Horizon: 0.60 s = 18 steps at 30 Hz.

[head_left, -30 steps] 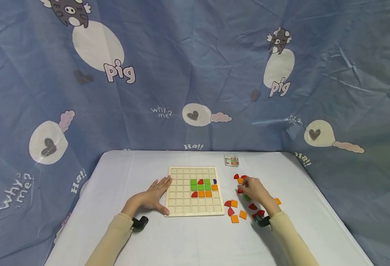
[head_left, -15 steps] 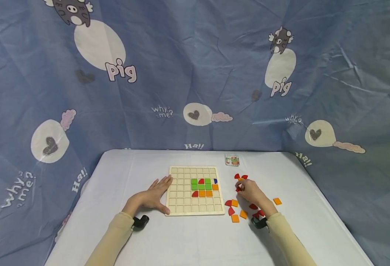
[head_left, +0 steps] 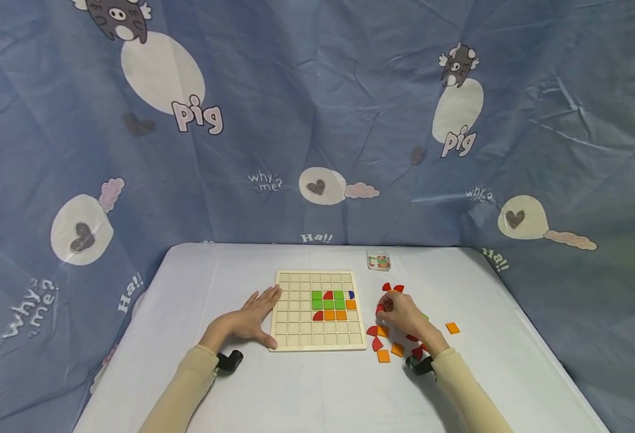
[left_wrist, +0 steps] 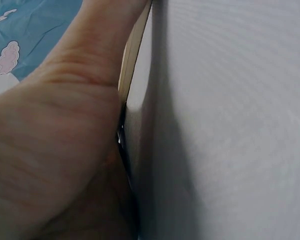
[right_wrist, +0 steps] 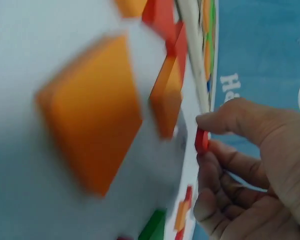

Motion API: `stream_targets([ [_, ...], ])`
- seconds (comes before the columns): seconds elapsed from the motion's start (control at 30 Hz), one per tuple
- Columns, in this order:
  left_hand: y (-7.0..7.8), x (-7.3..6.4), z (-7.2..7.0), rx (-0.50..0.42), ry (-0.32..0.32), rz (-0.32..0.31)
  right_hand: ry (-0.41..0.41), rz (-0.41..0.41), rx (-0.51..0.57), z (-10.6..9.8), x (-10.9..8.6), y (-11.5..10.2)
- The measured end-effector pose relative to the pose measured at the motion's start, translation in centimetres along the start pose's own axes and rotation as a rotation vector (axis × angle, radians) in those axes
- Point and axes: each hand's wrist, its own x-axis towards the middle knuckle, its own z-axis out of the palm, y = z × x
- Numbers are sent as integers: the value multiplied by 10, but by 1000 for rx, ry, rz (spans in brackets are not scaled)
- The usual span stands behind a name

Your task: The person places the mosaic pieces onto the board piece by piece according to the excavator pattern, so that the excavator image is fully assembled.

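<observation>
My left hand (head_left: 248, 319) lies with fingers spread against the left edge of the wooden grid board (head_left: 294, 328). In the left wrist view its palm side fills much of the picture, with a strip of board edge beyond. Right of the board, my right hand (head_left: 406, 314) pinches a small red piece (right_wrist: 202, 141) between thumb and fingertip, just off the table. Only its edge shows in the right wrist view, so its full outline is hidden. Green squares (head_left: 329, 304), orange squares (head_left: 329, 315), red quarter-circles (head_left: 318, 316) and a blue piece (head_left: 352, 295) sit in the grid.
Loose orange squares (head_left: 383, 356) and red pieces (head_left: 377, 344) lie right of the board, some under my right forearm. One orange square (head_left: 453, 328) lies farther right. A small patterned card (head_left: 379, 261) rests near the table's back. A blue printed cloth (head_left: 274, 120) hangs behind.
My right hand has taken up the red piece and moved left toward the board with it. My left hand stays in place at the board's edge.
</observation>
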Motion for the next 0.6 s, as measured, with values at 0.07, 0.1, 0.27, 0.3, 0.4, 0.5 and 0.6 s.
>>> stream_targets([
  [0.07, 0, 0, 0, 1, -4, -9, -14, -32, 18, 3, -1, -7],
  [0.1, 0, 0, 0, 3, -6, -14, -21, -59, 28, 4, -2, -10],
  [0.27, 1, 1, -2, 2, -4, -16, -80, -165, 46, 12, -4, -24],
  [0.3, 1, 1, -2, 1, -2, -13, -92, -180, 49, 14, -4, -25],
  [0.4, 2, 1, -2, -4, -1, -8, -116, -225, 42, 21, -5, -28],
  [0.5, 2, 1, -2, -3, -3, -14, -125, -265, 34, 26, -4, -29],
  [0.6, 1, 2, -1, 10, -9, -21, -127, -270, 35, 29, -2, -31],
])
